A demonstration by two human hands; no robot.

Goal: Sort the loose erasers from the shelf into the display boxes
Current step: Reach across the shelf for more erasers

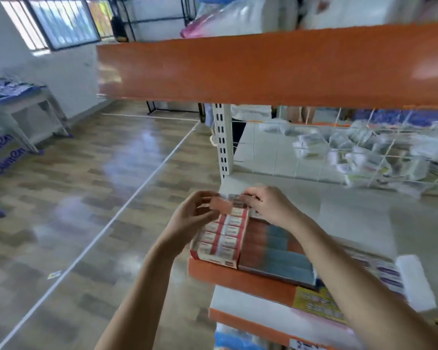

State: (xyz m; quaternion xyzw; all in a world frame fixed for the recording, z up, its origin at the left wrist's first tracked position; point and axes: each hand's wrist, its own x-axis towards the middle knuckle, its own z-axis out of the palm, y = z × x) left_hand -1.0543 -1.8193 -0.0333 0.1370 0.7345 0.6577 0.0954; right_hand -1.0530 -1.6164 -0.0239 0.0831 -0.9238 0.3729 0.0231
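Note:
A red display box [219, 258] full of white-and-red boxed erasers stands at the left front corner of the shelf [352, 215]. Over its far end, my left hand [190, 218] pinches a small orange-pink piece [221, 205], blurred, maybe the box's flap or an eraser. My right hand [268, 207] curls its fingertips onto the far row of erasers [237, 199] in that box; whether it grips one I cannot tell. A second display box [276, 251] with orange and blue erasers lies right beside the first.
An orange shelf edge [263, 69] hangs close overhead. A wire grid divider [339, 152] with wrapped goods behind it stands at the back of the shelf. A white card [415, 281] lies near the front right. Open wooden floor [86, 198] stretches to the left.

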